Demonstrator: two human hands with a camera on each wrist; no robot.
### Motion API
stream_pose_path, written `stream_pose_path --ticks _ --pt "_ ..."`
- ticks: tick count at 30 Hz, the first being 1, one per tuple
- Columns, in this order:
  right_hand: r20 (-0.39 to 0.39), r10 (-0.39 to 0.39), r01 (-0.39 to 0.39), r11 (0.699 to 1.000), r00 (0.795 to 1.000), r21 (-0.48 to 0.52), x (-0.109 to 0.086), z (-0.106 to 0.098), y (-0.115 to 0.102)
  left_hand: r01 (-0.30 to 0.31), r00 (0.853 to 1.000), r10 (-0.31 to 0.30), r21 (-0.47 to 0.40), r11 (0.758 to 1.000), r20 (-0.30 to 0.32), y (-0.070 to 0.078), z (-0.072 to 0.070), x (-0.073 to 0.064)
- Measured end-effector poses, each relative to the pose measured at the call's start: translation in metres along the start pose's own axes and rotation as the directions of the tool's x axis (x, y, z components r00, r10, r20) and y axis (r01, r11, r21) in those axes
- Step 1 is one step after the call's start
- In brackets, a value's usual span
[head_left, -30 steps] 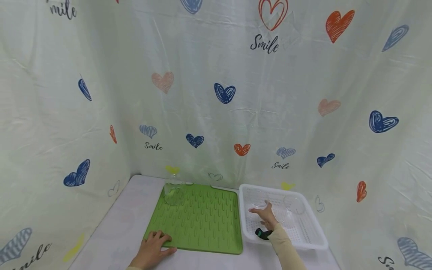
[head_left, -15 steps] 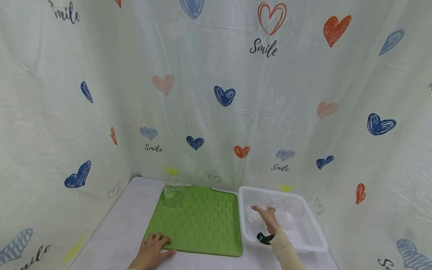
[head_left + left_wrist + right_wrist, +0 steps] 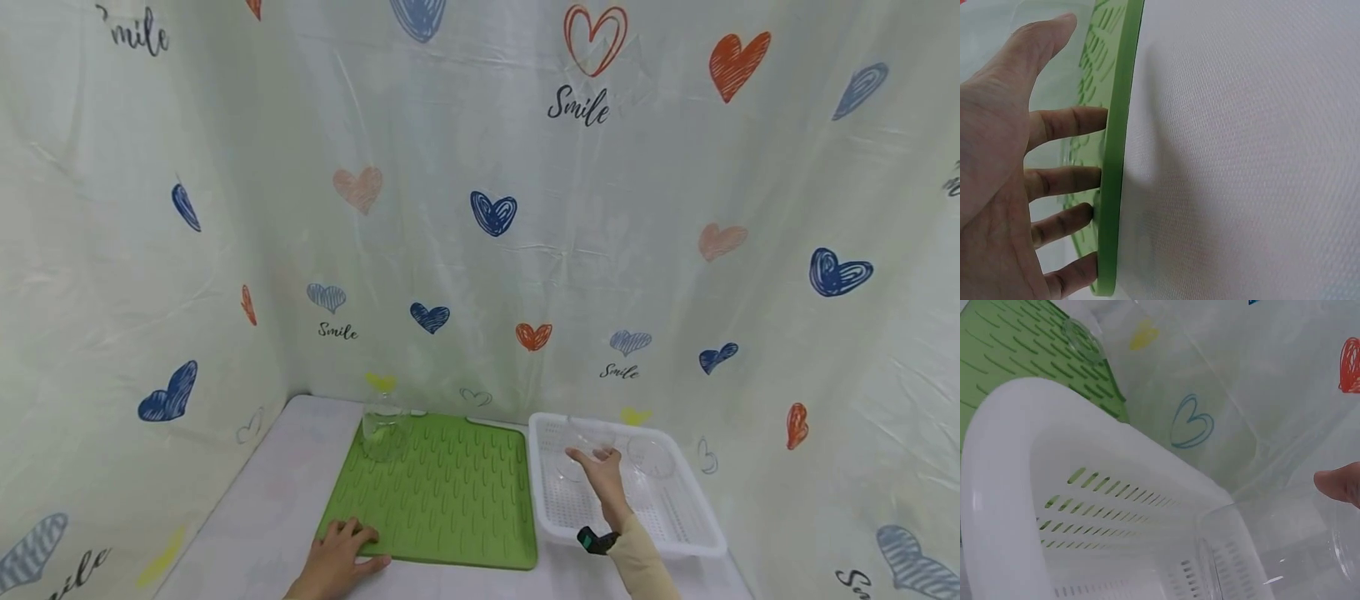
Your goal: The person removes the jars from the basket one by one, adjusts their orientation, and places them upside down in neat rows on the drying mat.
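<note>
We see a left hand, fingers spread, fingertips touching the near-left corner of a flat green ridged mat on the white tabletop. Right hand pinches a clear, see-through cylindrical container over a white perforated plastic basket, by the tabletop's right edge; we can't tell if the container touches the basket. Another clear round container sits inside, far-right part. We also get a clear jar on the mat's far-left corner.
</note>
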State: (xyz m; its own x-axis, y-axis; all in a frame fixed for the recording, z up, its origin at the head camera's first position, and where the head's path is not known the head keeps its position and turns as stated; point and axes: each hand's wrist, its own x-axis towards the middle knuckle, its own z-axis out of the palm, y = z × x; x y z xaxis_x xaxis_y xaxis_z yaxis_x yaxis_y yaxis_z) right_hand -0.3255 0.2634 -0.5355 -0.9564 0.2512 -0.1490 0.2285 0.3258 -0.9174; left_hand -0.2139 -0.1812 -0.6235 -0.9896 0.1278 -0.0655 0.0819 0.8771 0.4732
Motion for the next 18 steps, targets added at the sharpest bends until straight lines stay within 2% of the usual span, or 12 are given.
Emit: stream_pose_path --ticks 10,18 --pt "-0.028 -0.149 0.147 0.987 0.989 -0.066 -0.023 -0.003 -0.028 0.004 1.0 -0.004 -0.006 1.0 0.0 -0.001 0.0 0.001" --pt "-0.05 -0.292 0.282 0.948 0.955 -0.146 -0.042 -0.001 -0.05 0.001 1.0 -0.001 -0.012 1.0 0.01 0.001 0.0 0.001"
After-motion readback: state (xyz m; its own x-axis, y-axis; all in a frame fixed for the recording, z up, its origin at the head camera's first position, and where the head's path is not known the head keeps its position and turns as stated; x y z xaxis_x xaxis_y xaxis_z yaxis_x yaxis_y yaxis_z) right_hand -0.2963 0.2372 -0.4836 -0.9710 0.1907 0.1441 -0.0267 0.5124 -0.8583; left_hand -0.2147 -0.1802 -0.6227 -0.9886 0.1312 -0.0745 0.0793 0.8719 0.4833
